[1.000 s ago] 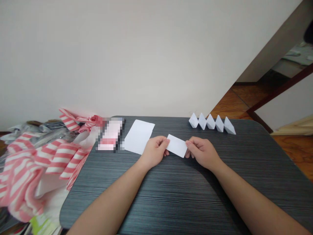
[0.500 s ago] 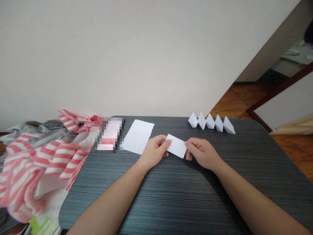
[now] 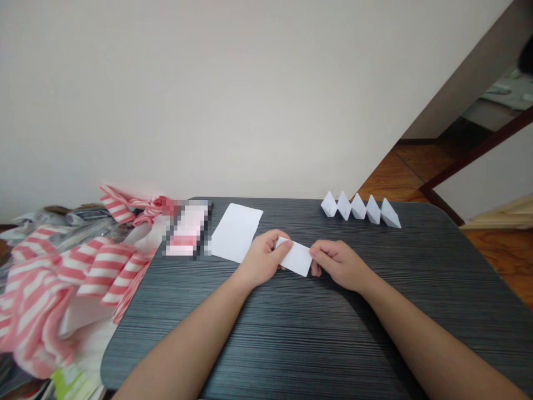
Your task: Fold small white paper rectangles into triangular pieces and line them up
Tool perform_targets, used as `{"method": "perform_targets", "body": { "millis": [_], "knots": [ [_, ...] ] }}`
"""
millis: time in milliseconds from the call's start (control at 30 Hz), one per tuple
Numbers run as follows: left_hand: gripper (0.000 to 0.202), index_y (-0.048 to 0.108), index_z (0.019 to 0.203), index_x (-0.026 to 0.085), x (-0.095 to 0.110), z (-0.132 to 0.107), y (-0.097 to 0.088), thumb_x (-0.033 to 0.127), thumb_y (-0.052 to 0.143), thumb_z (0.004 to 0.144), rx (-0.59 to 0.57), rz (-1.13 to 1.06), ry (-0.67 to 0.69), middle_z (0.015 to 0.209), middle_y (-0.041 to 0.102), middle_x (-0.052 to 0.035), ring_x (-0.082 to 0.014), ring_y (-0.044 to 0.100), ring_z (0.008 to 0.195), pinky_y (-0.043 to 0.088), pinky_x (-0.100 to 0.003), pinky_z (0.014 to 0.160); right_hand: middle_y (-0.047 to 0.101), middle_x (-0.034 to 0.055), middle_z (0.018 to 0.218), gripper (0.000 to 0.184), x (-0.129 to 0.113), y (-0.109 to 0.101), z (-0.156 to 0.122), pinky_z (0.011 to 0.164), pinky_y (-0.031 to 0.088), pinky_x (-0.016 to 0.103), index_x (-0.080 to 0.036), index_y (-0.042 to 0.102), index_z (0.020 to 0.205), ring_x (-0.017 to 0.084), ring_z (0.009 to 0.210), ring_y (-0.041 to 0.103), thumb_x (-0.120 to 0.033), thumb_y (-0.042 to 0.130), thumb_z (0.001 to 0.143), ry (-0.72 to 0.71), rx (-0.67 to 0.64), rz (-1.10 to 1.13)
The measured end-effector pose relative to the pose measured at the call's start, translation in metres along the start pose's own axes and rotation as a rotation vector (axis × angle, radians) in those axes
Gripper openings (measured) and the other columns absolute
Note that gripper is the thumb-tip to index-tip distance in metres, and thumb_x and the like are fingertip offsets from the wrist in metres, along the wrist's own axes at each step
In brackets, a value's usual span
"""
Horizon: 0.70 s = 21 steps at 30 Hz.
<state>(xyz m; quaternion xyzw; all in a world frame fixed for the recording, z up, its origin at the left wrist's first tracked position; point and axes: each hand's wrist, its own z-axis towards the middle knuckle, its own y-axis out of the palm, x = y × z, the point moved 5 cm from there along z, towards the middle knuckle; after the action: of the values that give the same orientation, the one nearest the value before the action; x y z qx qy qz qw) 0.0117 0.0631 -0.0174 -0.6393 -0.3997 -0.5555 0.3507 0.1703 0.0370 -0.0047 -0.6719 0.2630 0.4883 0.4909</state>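
Observation:
A small white rectangle of paper (image 3: 295, 259), seemingly folded, is held between my two hands above the dark table (image 3: 266, 333). My left hand (image 3: 266, 256) pinches its left end, thumb lying on top and fingers underneath. At the upper right corner, my right hand (image 3: 336, 262) grips the paper's edge between thumb and curled fingers. Just beyond my left hand lies a flat stack or sheet of white paper (image 3: 236, 230). Several folded white paper shapes (image 3: 358, 207) with pointed tops stand in a row at the back right of the table.
A pixelated pink and dark flat object (image 3: 187, 228) lies at the table's back left. Past the left edge, red-and-white striped cloth (image 3: 104, 266) is heaped with plastic bags and other items. The pale wall (image 3: 250, 100) rises behind the table; wooden floor (image 3: 385, 172) shows on the right.
The small paper has shifted slightly left and toward me, with its tilt a little flatter. My right hand has moved left along with it; my left hand has barely moved.

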Motion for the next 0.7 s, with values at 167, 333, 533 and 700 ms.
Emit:
{"method": "perform_targets", "body": {
  "millis": [167, 333, 533, 700],
  "knots": [
    [0.020, 0.051, 0.083, 0.016, 0.0019, 0.0002, -0.0009, 0.036, 0.054, 0.083, 0.047, -0.050, -0.016, 0.058, 0.050, 0.0038, -0.0077, 0.047, 0.046, 0.039, -0.018, 0.041, 0.064, 0.0005, 0.071, 0.023, 0.0054, -0.0033, -0.0011, 0.062, 0.046, 0.025, -0.019, 0.051, 0.113, 0.013, 0.065, 0.060, -0.022, 0.045, 0.091, -0.084, 0.091, 0.081],
    [0.019, 0.050, 0.083, 0.016, 0.0020, 0.0006, -0.0020, 0.035, 0.054, 0.083, 0.052, -0.067, -0.028, 0.058, 0.049, 0.0040, -0.0079, 0.047, 0.046, 0.038, -0.018, 0.041, 0.064, 0.0035, 0.088, 0.020, 0.0040, -0.0016, -0.0014, 0.068, 0.046, 0.028, -0.022, 0.058, 0.105, 0.014, 0.075, 0.060, -0.018, 0.052, 0.087, -0.167, 0.042, 0.036],
    [0.020, 0.050, 0.082, 0.016, 0.0026, 0.0007, -0.0015, 0.035, 0.053, 0.084, 0.042, -0.032, -0.014, 0.057, 0.049, 0.0037, -0.0083, 0.047, 0.046, 0.038, -0.019, 0.041, 0.063, 0.0049, 0.095, 0.014, 0.0024, -0.0045, -0.0011, 0.068, 0.046, 0.028, -0.021, 0.062, 0.097, 0.016, 0.080, 0.060, -0.020, 0.058, 0.084, -0.225, 0.064, -0.061],
    [0.021, 0.050, 0.083, 0.016, 0.0023, 0.0005, -0.0001, 0.037, 0.051, 0.085, 0.013, 0.017, -0.002, 0.059, 0.051, 0.0029, -0.0091, 0.048, 0.048, 0.039, -0.020, 0.043, 0.064, 0.0047, 0.092, 0.011, 0.0019, -0.0066, 0.0006, 0.071, 0.045, 0.029, -0.021, 0.064, 0.093, 0.017, 0.080, 0.060, -0.019, 0.058, 0.084, -0.263, 0.090, -0.094]
  ]
}}
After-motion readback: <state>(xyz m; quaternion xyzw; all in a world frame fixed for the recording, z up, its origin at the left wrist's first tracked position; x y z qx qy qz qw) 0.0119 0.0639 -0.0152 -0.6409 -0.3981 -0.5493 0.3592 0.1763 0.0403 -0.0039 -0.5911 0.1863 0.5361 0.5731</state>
